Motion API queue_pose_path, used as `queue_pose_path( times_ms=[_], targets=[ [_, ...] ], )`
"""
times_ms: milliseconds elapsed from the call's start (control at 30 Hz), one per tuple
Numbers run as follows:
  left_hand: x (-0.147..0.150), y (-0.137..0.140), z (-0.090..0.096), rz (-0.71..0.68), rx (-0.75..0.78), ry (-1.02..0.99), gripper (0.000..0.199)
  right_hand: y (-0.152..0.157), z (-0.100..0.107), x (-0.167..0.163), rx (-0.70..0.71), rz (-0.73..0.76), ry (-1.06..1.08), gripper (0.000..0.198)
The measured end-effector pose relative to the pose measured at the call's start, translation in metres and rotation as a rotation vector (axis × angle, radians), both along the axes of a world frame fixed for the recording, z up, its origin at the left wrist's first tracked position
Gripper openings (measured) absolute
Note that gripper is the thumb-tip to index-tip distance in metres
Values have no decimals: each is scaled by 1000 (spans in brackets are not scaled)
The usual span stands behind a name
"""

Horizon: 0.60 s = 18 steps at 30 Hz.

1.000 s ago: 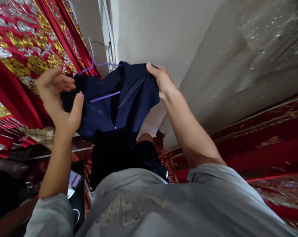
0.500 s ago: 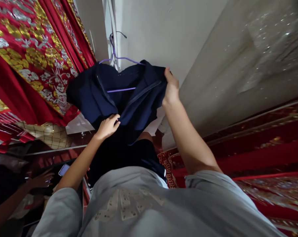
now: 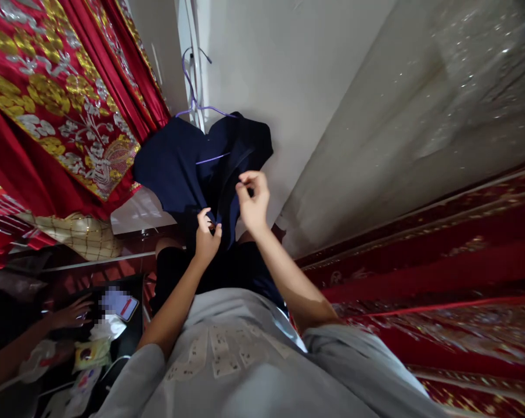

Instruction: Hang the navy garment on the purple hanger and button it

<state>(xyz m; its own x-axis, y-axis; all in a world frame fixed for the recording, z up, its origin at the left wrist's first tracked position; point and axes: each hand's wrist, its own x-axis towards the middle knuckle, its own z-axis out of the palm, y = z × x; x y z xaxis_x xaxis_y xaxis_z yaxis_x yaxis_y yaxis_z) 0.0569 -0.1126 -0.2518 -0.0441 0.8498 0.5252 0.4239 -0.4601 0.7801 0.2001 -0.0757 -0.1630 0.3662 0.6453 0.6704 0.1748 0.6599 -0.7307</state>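
Note:
A dark navy garment with an open front and a collar hangs on a purple wire hanger. One bar of the hanger shows through the neck opening. My left hand is at the lower part of the front opening, fingers curled around the cloth edge between fingers and thumb. Slightly higher, my right hand is in front of the garment's right half. Its fingers are bent, and a small gap shows between thumb and forefinger, with no cloth visible in it.
Red cloth with gold and silver embroidery hangs at left. Plastic sheeting covers something at right, above more red cloth. Another person's hand is at lower left, near a phone and small packets.
My right hand has let go of the garment's shoulder and come left and down toward the front opening. My left hand has shifted slightly right and down. The garment's right side has dropped inward.

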Motion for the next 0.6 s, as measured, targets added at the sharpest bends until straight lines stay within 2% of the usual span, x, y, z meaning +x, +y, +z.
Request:
queue_pose_path(
  times_ms=[67,133,200,267,400,600],
  targets=[
    [-1,-2,-5,38,-17,-114,64,-19,-27,-28,-145,122,126,11],
    [-6,-5,-9,36,-43,-198,67,-30,-57,-53,-314,185,245,22],
    [-11,-8,-15,27,-68,-261,60,-34,-81,-71,-457,260,218,31],
    [-14,-9,-20,42,-73,-304,51,-35,-93,-80,-513,299,153,33],
    [-11,-10,-25,91,-28,-325,45,-32,-94,-74,-505,303,124,27],
    [-6,-13,-17,84,5,-278,37,-33,-89,-49,-471,395,57,25]
  ],
)
